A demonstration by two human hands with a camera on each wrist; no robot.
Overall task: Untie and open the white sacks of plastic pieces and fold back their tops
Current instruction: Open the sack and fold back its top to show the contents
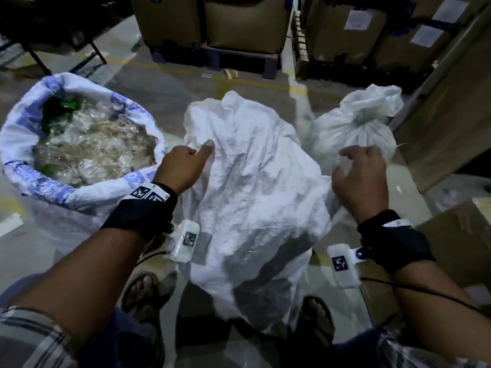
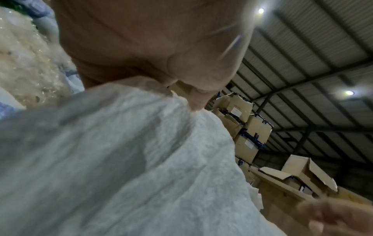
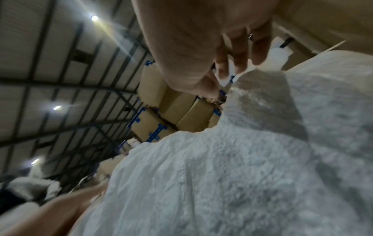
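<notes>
A crumpled white sack stands in front of me, its top loose and slumped. My left hand grips the fabric at its upper left, thumb lying on top; the left wrist view shows the hand down on the sack's cloth. Over the sack's right edge hovers my right hand, fingers loosely spread and holding nothing, which the right wrist view confirms. Behind it a smaller white sack is tied at the neck. On the left an open sack with folded-back top shows clear plastic pieces.
Stacked cardboard boxes on pallets line the back. A tall cardboard sheet leans at the right, and another box sits at the lower right. My sandalled feet stand on the concrete floor close to the sack.
</notes>
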